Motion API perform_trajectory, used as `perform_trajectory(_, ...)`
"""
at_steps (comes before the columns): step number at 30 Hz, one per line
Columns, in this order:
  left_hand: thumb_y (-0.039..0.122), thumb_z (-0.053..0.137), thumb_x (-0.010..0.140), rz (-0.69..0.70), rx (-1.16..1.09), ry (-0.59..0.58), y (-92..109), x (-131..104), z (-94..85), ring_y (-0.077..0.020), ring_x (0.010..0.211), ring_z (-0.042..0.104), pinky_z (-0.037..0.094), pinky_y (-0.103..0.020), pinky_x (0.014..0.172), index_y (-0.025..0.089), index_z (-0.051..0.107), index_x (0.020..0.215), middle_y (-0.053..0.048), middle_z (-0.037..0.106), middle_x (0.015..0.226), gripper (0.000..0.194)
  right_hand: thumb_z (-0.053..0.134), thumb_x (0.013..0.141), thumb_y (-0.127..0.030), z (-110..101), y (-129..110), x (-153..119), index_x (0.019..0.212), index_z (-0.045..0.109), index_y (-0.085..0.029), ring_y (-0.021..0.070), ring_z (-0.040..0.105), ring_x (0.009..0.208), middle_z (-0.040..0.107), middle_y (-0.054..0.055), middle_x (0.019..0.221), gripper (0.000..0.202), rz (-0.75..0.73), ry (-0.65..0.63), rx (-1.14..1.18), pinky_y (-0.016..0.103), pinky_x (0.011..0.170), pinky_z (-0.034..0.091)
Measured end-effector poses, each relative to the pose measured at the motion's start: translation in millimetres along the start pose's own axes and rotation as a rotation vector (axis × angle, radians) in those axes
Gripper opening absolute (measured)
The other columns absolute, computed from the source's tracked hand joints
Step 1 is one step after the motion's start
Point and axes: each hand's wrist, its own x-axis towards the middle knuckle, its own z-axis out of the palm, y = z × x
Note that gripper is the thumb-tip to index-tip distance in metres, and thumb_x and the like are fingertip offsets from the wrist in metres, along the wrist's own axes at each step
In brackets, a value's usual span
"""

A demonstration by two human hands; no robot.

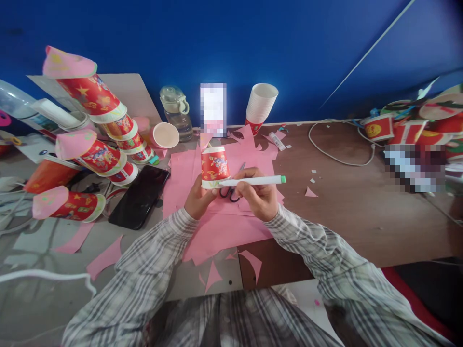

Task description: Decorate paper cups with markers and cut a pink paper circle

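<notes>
My left hand [200, 198] grips a red paper cup [214, 166] with printed figures, held upside down, its white rim low. Green marks show on that rim. Between the fingers of my right hand [258, 193] is a white marker [258, 181] with a green end. Its tip meets the cup's rim, or comes very near it. Just behind my right hand, dark-handled scissors [234, 193] lie on pink paper sheets [213, 238], partly covered by the hand.
Decorated cup stacks with pink cones [77, 144] stand at left, near a black phone [139, 197]. A water bottle [177, 113], a lit phone [213, 110], stacked white cups [263, 103] and a glue stick [277, 141] are behind. Cable [340, 161] and cups [408, 132] lie right.
</notes>
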Motion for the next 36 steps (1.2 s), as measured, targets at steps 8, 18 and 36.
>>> perform_trajectory(8,0.068,0.097,0.085,-0.022,-0.007,0.003,6,0,2.2,-0.0280,0.107,0.076,0.058,-0.046,0.103,0.021,0.073,0.125,-0.007,0.082,0.113,0.066,0.087,0.090,-0.051,-2,0,3,0.087,0.067,-0.024,0.0108,0.051,0.046,0.057,-0.008,0.055,0.034,-0.006,0.011,-0.026,0.025,0.047,0.044)
perform_trajectory(18,0.071,0.097,0.083,0.003,-0.005,0.030,9,0,6.7,-0.0263,0.100,0.075,0.058,-0.045,0.101,0.020,0.074,0.124,-0.007,0.082,0.108,0.069,0.081,0.091,-0.046,-2,-4,3,0.086,0.068,-0.024,0.0135,0.059,0.052,0.071,-0.003,0.063,0.026,0.003,-0.012,-0.112,0.028,0.051,0.048)
perform_trajectory(36,0.066,0.097,0.087,-0.009,0.046,-0.012,17,1,5.9,-0.0323,0.114,0.078,0.059,-0.052,0.109,0.021,0.072,0.127,-0.011,0.084,0.118,0.065,0.081,0.092,-0.055,0,-2,3,0.087,0.067,-0.025,0.0117,0.049,0.046,0.058,-0.008,0.053,0.034,0.007,0.114,-0.089,0.026,0.046,0.044)
